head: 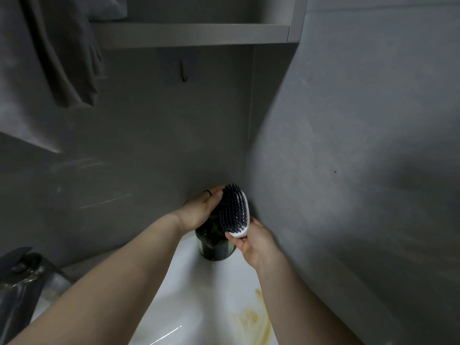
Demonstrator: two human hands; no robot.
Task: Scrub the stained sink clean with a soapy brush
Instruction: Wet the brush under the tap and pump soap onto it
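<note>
Towel [62, 58]: I see it hang grey at the upper left, well apart from the hands.
Faucet [22, 277]: dark metal at the lower left edge, beside the left forearm.
Left hand [199, 210]: fingers almost straight, the tips lie on the far end of the brush; a dark ring [207, 192] is on one finger.
Brush [232, 207]: white body, black bristles turned to the left, held up in the corner above the sink.
Jar [214, 247]: dark green glass, upright on the sink's back corner, just under both hands.
Right hand [256, 245]: thumb and fingers pinch the near white end of the brush.
Sink [199, 295]: white, with a yellow stain [251, 319] near the right forearm.
Side wall [361, 145]: grey, very close on the right of the brush; I see more open room on the left.
</note>
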